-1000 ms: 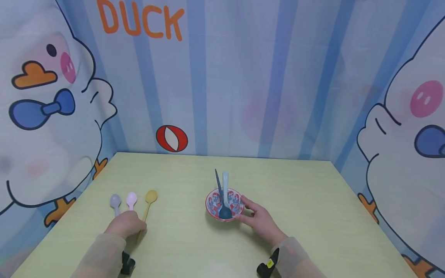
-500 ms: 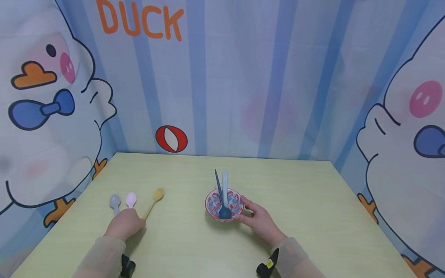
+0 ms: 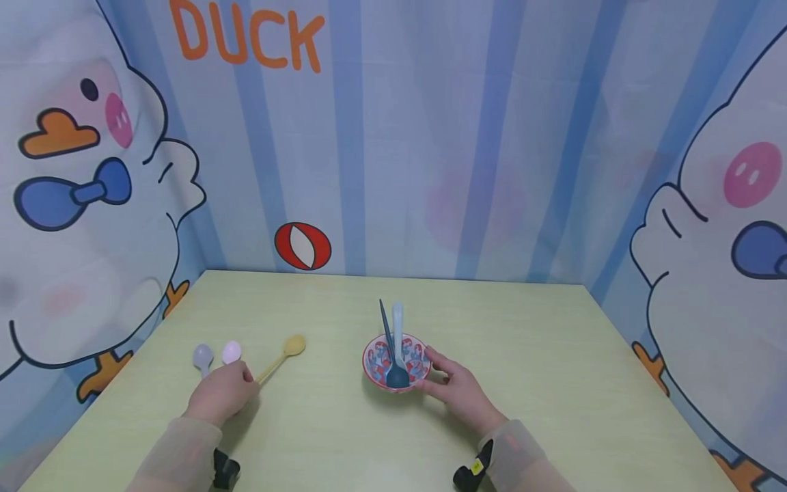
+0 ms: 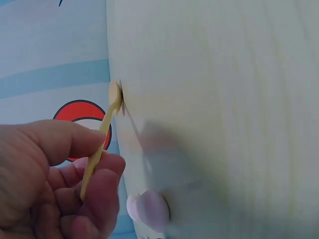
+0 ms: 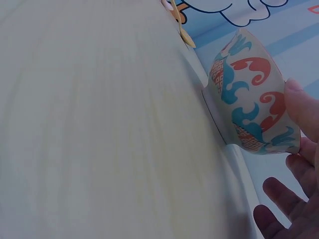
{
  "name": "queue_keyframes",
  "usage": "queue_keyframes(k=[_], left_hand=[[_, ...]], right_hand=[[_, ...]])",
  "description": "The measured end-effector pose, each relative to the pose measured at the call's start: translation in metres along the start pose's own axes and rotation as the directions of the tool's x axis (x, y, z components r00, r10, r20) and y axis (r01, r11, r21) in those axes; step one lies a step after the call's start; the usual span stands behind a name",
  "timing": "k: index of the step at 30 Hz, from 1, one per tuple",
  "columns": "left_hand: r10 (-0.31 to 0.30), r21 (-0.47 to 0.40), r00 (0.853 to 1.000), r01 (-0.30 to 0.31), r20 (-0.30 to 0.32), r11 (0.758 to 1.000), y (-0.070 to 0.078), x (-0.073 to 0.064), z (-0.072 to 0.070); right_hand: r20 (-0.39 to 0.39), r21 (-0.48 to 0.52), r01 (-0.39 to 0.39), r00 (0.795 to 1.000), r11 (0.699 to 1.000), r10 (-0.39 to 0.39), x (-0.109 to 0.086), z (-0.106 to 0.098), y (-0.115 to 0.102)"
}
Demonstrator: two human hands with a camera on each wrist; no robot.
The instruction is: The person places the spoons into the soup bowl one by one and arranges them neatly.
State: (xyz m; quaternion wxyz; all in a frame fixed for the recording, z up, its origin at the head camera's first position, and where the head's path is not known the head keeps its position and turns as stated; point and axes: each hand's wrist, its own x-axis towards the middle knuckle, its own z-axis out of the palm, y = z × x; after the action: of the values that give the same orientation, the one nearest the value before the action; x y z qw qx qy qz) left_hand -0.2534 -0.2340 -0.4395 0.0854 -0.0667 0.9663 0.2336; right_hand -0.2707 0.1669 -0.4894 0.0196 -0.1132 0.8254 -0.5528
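My left hand (image 3: 223, 393) pinches a yellow spoon (image 3: 294, 345) by its handle, thumb against fingers. In the left wrist view the spoon's bowl end (image 4: 115, 95) points away from the hand, low over the table. My right hand (image 3: 461, 393) grips the right side of a small red-rimmed patterned bowl (image 3: 373, 362), its thumb and fingers at the rim. Inside the bowl lean a dark blue spoon (image 3: 398, 378) and a light blue spoon (image 3: 398, 328), handles up. Just beyond my left hand lie a greyish-purple spoon (image 3: 203, 357) and a pink spoon (image 3: 231, 350), their handles partly hidden.
The pale yellow table (image 3: 522, 342) ends at a blue striped curtain (image 3: 418, 137) behind and at both sides. Printed ducks and a ball decorate it. Each wrist carries a small black camera (image 3: 225, 471).
The yellow spoon's bowl end has swung to the right, toward the patterned bowl, as my left hand turned slightly. My right hand and the bowl have stayed in place.
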Motion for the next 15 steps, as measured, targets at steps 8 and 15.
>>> queue_keyframes(k=[8,15], left_hand=[[-0.008,-0.135,1.0,0.012,0.03,0.991,-0.0018,0.0017,-0.0021],[-0.026,-0.27,0.999,0.031,0.023,0.962,-0.004,0.0027,-0.0059]], right_hand=[[0.0,0.004,-0.013,1.0,1.0,0.013,0.0001,-0.0003,-0.0005],[0.006,0.01,-0.024,1.0,1.0,0.024,-0.0002,-0.0002,-0.0002]])
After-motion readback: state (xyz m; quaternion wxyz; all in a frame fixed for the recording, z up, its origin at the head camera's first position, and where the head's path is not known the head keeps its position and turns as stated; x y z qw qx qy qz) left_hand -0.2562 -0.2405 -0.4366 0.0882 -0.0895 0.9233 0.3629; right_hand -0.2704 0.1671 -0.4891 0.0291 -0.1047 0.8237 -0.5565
